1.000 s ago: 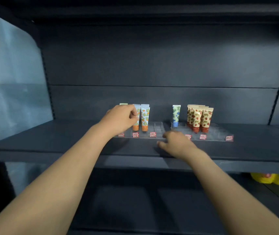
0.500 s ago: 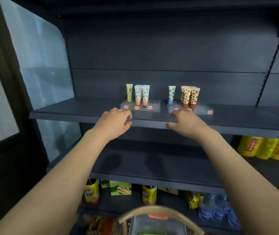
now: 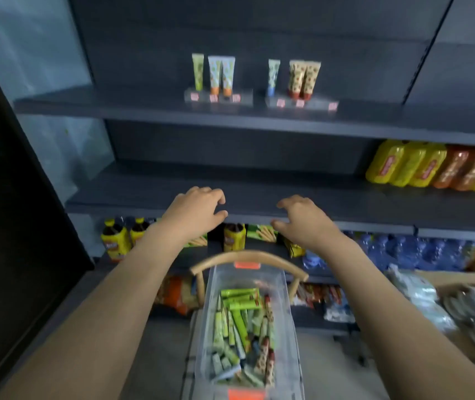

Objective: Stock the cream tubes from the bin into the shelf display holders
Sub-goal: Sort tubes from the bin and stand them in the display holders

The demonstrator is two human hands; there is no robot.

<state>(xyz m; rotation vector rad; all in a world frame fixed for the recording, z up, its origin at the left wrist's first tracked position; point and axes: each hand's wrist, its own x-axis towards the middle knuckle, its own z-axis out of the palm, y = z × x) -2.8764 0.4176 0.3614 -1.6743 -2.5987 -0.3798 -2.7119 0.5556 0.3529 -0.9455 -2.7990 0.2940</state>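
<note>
A clear plastic bin (image 3: pixel 285 319) below me is full of several cream tubes (image 3: pixel 239 321), mostly green. On the upper shelf (image 3: pixel 144 111) two clear display holders stand side by side: the left holder (image 3: pixel 247 97) has a green tube and two orange-capped tubes (image 3: pixel 220 75), the right holder (image 3: pixel 318 103) has a blue-capped tube (image 3: pixel 273 76) and strawberry-print tubes (image 3: pixel 304 77). My left hand (image 3: pixel 194 210) and my right hand (image 3: pixel 302 219) hover empty, fingers spread, in front of the middle shelf edge, above the bin.
The bin sits on a chair with a curved wooden back (image 3: pixel 247 259). Yellow and orange bottles (image 3: pixel 420 167) fill the middle shelf's right side. Drink bottles and snacks (image 3: pixel 232 236) line the lower shelf. A cardboard box of packets (image 3: pixel 461 307) is at the right.
Both hands have come down and back from the display holders on the upper shelf to the middle shelf's edge. The view has tilted downward, bringing the bin of tubes into sight.
</note>
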